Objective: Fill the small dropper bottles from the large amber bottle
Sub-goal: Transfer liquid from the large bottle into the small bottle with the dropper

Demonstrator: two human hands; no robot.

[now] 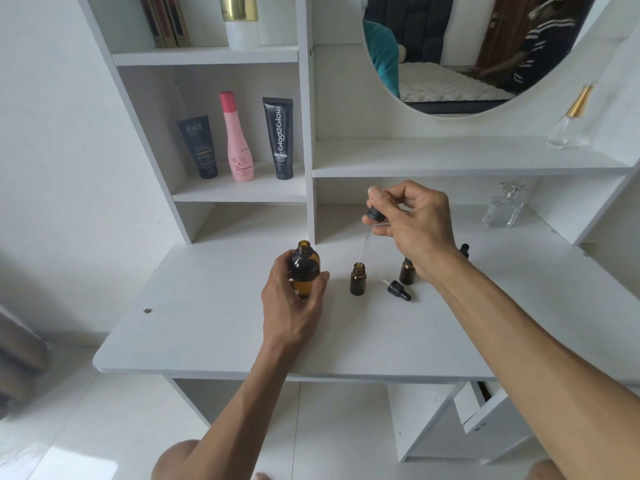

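Your left hand (294, 299) is gripping the big amber bottle (305, 268) upright on the worktop (207, 323), likely steadying it open. Your right hand (412, 223) is pinching the dropper (370, 230), wrist raised, tilting its tip into 1 small bottle (358, 279). A loose cap (398, 289) is lying beside it.

Kahf tube (200, 146) — Glad2Glow tube (280, 137)

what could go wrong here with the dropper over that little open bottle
The small open bottle stands unheld while the right hand aims the long dropper at its narrow neck; a nudge might tip it or drops may miss. The large amber bottle is uncapped, so the left hand could spill it if it tilts.
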